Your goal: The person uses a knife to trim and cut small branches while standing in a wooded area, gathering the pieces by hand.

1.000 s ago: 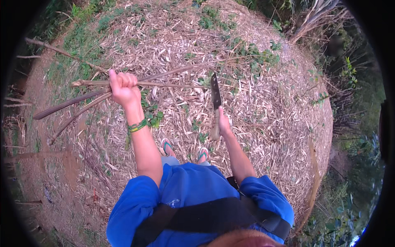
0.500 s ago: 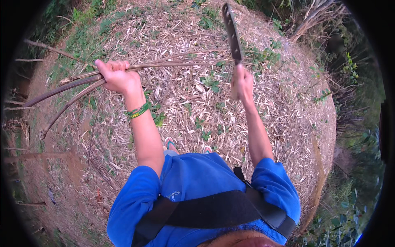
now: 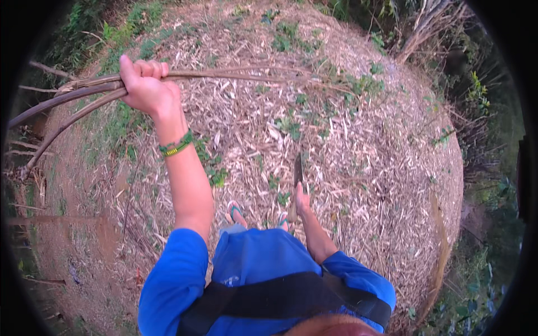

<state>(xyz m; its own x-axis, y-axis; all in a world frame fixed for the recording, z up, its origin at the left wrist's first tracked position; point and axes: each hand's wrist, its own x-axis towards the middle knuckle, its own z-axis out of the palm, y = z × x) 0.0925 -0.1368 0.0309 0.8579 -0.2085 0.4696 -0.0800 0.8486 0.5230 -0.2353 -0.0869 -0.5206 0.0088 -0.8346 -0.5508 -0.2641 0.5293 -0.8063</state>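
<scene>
Left hand (image 3: 148, 84) at upper left: I see the fingers curled closed around a bundle of brown sticks (image 3: 241, 75), thumb up. Thick ends fan out to the left of the fist; thinner lengths run right, above the ground (image 3: 252, 134), which is strewn with dry, pale leaf litter. I count at least three sticks.

Right hand (image 3: 302, 200) lower, in front of the body: wrapped around the handle of a knife (image 3: 298, 169), its dark blade pointing away from the wearer. Blade well apart from the sticks; I can't make out every finger.

Also noted: green wristband (image 3: 176, 145) on the left wrist, blue shirt (image 3: 260, 252), black strap (image 3: 280, 297) across it, sandals (image 3: 236, 213) below, low green plants (image 3: 288, 127) scattered ahead.
</scene>
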